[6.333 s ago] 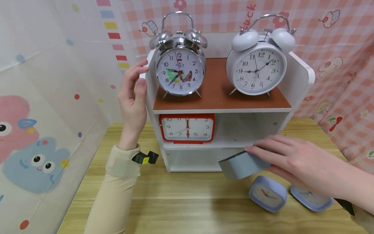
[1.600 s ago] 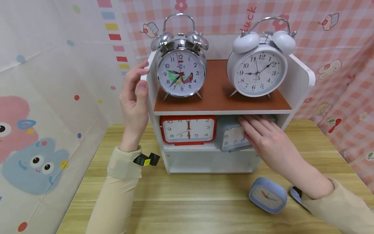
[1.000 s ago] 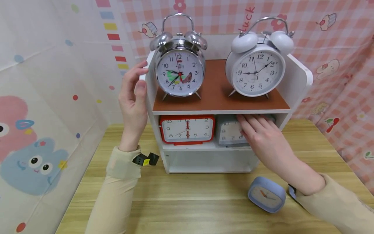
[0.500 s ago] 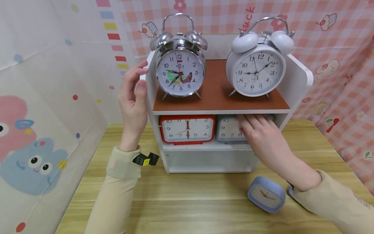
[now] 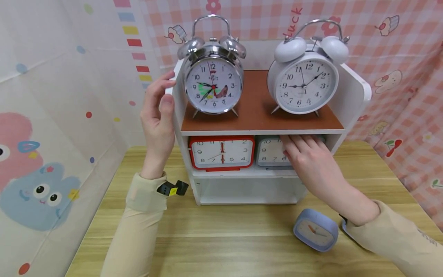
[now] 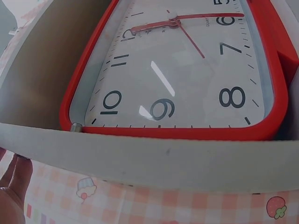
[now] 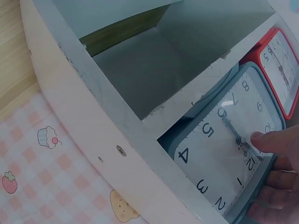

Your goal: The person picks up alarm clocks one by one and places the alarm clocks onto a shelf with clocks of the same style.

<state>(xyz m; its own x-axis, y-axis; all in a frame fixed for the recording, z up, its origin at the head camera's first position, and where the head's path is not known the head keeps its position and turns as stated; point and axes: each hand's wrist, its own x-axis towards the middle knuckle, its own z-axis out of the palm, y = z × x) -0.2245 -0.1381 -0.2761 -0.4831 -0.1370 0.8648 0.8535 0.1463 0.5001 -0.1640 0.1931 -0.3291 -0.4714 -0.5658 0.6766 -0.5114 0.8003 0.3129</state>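
Observation:
In the head view my right hand (image 5: 316,165) reaches into the right half of the middle shelf, holding a grey-blue rectangular alarm clock (image 5: 271,154). The right wrist view shows its thumb (image 7: 268,141) on the face and the other fingers over the top edge of the clock (image 7: 212,149). Beside it on the left stands a red-framed clock (image 5: 221,153), upright and facing out. My left hand (image 5: 157,123) rests with fingertips at the left side panel (image 6: 154,156) of the white shelf unit (image 5: 263,132), fingers loosely bent.
On the brown top board stand a silver twin-bell alarm clock (image 5: 214,86) and a white twin-bell alarm clock (image 5: 304,86). A small blue-purple clock (image 5: 316,231) sits on the wooden table (image 5: 225,238); another blue one (image 5: 356,236) lies partly under the right sleeve.
My right hand has carried the grey-blue clock from in front of the unit onto the middle shelf and straightened it beside the red one. My left hand stays at the side panel.

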